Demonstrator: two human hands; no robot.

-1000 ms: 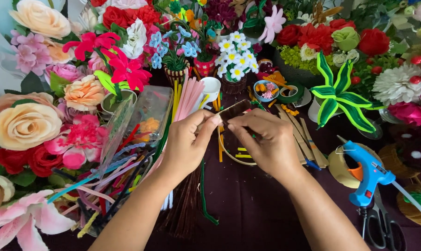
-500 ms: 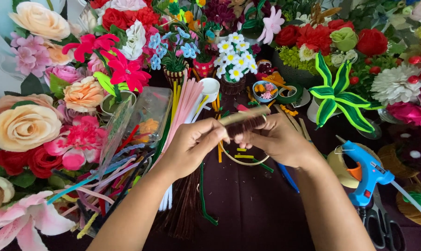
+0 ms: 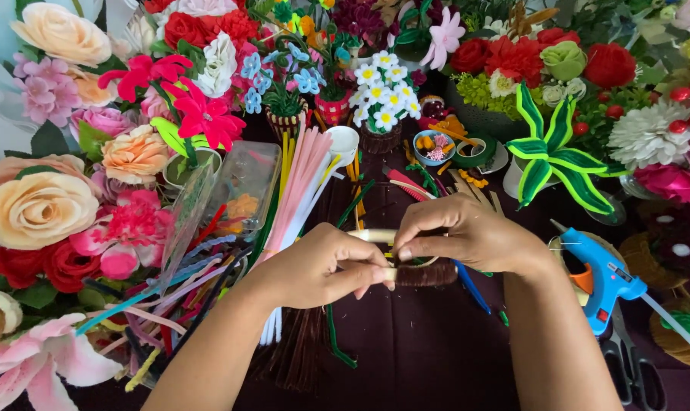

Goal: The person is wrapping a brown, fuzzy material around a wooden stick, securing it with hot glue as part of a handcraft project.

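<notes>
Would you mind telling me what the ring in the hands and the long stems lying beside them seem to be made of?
The ring looks like pale wood or bamboo, smooth and matte where bare, partly wrapped in fuzzy brown pipe cleaner. The long stems, pink and white, look like chenille pipe cleaners, soft and fuzzy-edged. Both hands, left hand and right hand, pinch the ring.

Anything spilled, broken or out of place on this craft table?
Nothing stands out. The table is crowded, but the pipe cleaners lie in loose bundles, the glue gun rests flat, and both hands, left hand and right hand, grip a brown-wrapped stick.
</notes>
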